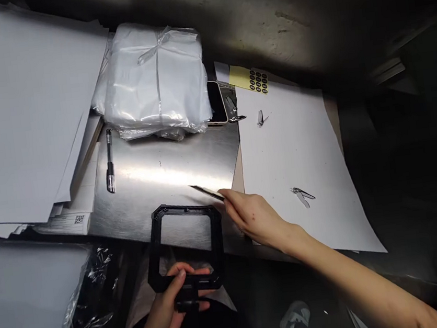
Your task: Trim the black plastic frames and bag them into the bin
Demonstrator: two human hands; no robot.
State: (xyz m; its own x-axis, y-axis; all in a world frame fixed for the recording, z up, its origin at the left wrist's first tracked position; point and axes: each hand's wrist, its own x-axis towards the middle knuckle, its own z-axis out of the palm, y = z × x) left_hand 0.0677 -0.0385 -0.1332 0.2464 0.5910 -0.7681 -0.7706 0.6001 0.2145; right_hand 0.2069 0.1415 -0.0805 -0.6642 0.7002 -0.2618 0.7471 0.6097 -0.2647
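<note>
My left hand (181,300) grips a black plastic frame (216,238) by its lower bar, thumb on top and fingers beneath. The frame is roughly square with cut corners, and a short black piece juts from its bottom side. Just to the upper right of it, my right hand (254,215) is closed around a slim knife (208,191) with a pointed tip and a pale handle. The blade points left, above the metal table (140,209) and apart from the frame. Most of the handle is hidden in my fingers.
A tied bundle of clear plastic bags (157,81) sits at the back, a phone (217,102) beside it. A pen (110,160) lies left. White paper (288,151) at right carries small dark scraps (303,195) and a yellow sticker sheet (241,77). Large white sheets (30,101) stand left.
</note>
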